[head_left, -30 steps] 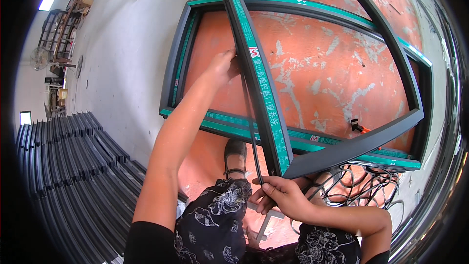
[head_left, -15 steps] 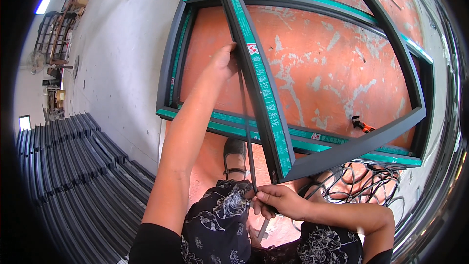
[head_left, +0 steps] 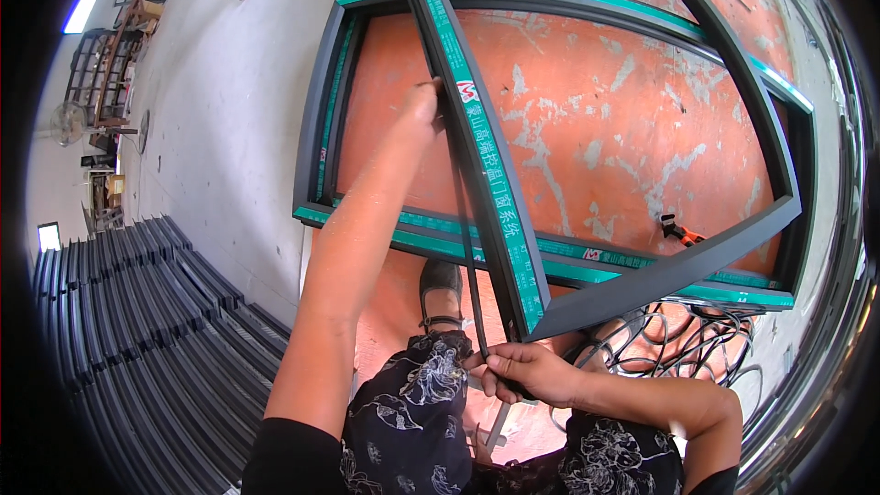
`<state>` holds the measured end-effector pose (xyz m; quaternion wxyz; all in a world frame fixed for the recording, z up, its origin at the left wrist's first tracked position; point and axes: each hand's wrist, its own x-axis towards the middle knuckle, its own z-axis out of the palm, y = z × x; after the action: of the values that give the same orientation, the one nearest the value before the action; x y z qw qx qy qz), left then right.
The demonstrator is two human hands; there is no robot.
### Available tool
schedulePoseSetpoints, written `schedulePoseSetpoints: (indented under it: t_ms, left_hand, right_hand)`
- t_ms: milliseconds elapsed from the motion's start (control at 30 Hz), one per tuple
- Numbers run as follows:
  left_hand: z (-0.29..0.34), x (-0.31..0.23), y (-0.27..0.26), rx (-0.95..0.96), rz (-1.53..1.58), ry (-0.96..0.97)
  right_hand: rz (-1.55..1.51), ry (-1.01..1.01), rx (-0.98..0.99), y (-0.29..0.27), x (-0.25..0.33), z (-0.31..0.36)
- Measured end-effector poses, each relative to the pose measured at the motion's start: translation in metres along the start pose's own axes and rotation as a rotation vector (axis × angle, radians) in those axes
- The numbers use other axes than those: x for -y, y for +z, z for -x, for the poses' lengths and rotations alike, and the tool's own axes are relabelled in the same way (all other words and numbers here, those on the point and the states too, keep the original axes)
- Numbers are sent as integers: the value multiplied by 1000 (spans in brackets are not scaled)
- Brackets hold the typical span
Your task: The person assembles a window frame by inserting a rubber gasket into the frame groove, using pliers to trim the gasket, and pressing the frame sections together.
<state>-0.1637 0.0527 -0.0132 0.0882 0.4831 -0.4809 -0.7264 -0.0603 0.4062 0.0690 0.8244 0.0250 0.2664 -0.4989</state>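
Outer edges: The upper frame (head_left: 486,165) is crossing over the lying frame (head_left: 316,119), its far end running out of the view's top and its near corner pointing toward the person's knees.
Room at left: Pale floor (head_left: 229,82) is spreading between the lying frame and the rows of dark profiles (head_left: 156,312).
Room at right: Loops of black cord (head_left: 683,344) are lying just beside the lying frame's near edge, close to the right forearm.
Frame openings: Orange flooring (head_left: 568,101) is showing through, and pliers (head_left: 680,231) with orange handles are resting near the upper frame's lower bar.
Left hand: The left hand (head_left: 424,105) is touching the left side of the green-taped bar; its fingertips are disappearing behind that edge, so how tightly they are closing cannot be told.
Right hand: The right hand (head_left: 527,374) is holding narrowly, thumb against fingers, pinching the black strip (head_left: 475,298) just below the near corner.
Black strip: Thin, dark and nearly straight, it is running between the two hands along the bar's left side; its upper end is hiding near the left hand.
Upper frame's finish: Dark grey bars are meeting at a sharp corner, the left one bearing printed green tape.
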Motion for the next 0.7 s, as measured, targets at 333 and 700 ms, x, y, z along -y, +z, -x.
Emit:
schedulePoseSetpoints:
  t_ms: [333, 700]
  left_hand:
    - [-21, -20, 3, -21, 128, -78]
    - [30, -7, -6, 168, 140, -119]
  right_hand:
    - [24, 35, -25, -5, -3, 1]
    - [-1, 3, -38, -8, 0, 9]
